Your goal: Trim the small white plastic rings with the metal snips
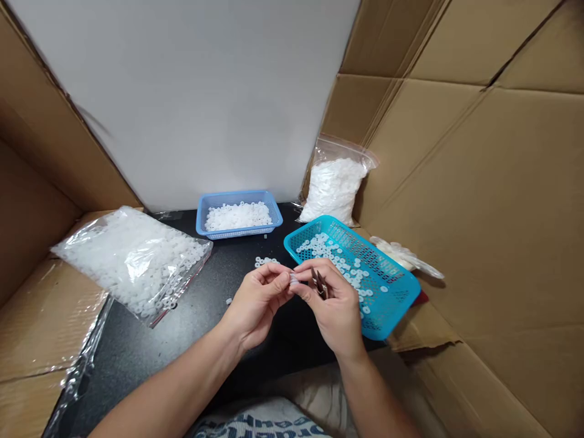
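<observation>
Over the black table, my left hand [262, 298] and my right hand [333, 304] meet at the fingertips. Both pinch a small whitish piece [293, 278] between thumb and forefinger. A dark metal tool with pointed tips [320, 283] is also tucked in the fingers of my right hand. Just behind the hands, several small white rings [266, 261] lie on the table. The teal basket [392, 319], with white rings scattered in it, stands to the right, partly behind my right hand.
A blue basket [239, 233] of white pieces stands at the back. A filled plastic bag [132, 261] lies at left, another [335, 185] stands back right. Cardboard walls [493, 201] flank the black table [150, 347]. A clear bag [406, 257] lies beyond the teal basket.
</observation>
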The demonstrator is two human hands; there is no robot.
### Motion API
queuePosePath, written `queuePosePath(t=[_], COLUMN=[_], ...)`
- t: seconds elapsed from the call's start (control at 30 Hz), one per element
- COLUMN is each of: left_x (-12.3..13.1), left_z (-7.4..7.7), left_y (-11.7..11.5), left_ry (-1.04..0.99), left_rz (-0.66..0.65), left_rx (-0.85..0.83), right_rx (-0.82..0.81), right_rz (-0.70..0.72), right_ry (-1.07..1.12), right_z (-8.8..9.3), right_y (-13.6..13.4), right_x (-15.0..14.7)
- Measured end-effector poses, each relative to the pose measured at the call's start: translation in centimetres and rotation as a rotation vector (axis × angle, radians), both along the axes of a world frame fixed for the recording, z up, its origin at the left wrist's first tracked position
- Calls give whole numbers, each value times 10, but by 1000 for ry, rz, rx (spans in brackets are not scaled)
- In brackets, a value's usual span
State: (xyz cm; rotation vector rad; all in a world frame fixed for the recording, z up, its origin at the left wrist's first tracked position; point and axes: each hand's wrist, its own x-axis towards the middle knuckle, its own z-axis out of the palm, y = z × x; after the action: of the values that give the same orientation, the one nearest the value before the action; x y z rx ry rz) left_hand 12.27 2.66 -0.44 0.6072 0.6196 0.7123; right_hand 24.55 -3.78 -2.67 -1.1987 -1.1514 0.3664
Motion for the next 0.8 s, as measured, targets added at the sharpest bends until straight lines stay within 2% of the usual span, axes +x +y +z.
queuePosePath(t=[0.27,0.47,0.53,0.63,0.8], left_x=[-38,-55,-59,-66,-74], left_z=[12,18,18,17,13], left_y=[-11,-18,-20,-22,-24], left_ry=[-15,26,45,70,41], left_rz=[14,158,189,199,186], left_rx=[22,253,304,346,343], right_rx=[37,41,61,119,181], right_rz=[193,300,282,208,147], right_ry=[232,368,319,125,-141], right_z=[3,1,4,11,18], right_y=[3,3,1,-3,-8], right_x=[-24,-40,-44,-46,-45])
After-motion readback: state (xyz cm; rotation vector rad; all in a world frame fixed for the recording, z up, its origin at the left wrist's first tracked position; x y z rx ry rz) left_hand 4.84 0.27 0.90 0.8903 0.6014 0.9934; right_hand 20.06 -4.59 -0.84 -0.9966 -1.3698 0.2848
